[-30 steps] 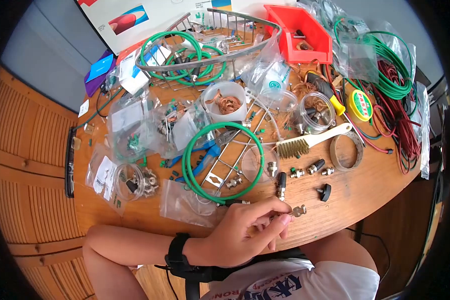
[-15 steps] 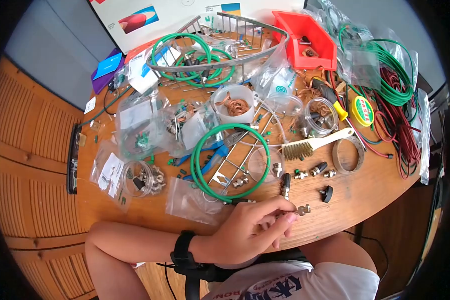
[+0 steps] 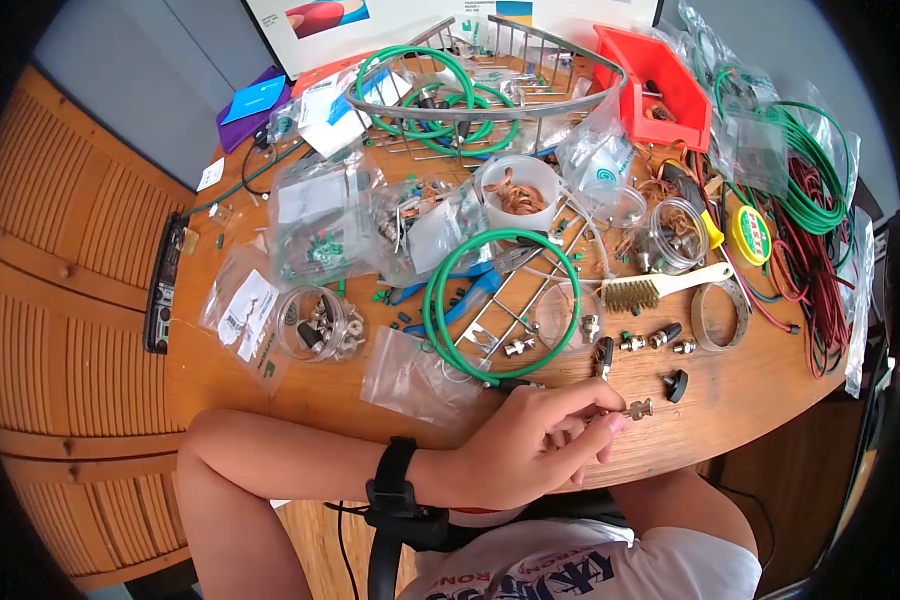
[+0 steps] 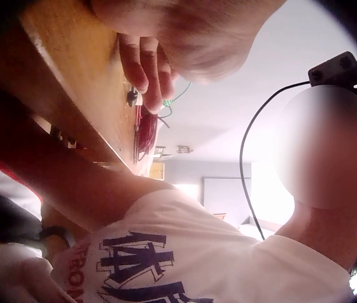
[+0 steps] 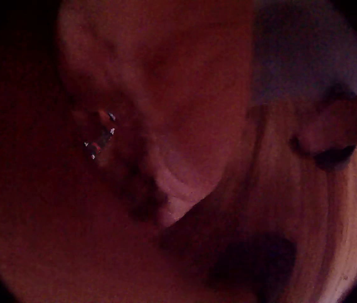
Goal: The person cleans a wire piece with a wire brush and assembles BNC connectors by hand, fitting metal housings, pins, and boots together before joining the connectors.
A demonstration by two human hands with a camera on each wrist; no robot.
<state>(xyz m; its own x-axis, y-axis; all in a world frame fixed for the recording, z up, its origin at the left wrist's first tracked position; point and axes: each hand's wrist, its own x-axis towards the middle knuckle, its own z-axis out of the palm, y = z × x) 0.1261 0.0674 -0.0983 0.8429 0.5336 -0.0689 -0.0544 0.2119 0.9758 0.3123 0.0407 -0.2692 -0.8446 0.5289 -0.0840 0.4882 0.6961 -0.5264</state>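
In the head view the left hand reaches over the table's front edge and pinches a small silver connector between thumb and fingertips. A black-sleeved connector lies just beyond those fingers. Behind the hand is a coiled green cable, whose dark plug end lies close to the knuckles. Seen from its wrist, the left hand has its other fingers loosely bent. The right hand is outside the head view; its own wrist view shows it dark and blurred, its fingers and anything in them unclear.
Silver connectors, a black knob, a wire brush and a tape ring lie right of the coil. Bags, a tub, a wire rack and a red bin stand behind.
The head view has swung, so the table and its objects appear farther right. The left hand keeps its pinch on the connector and its place near the table's front edge.
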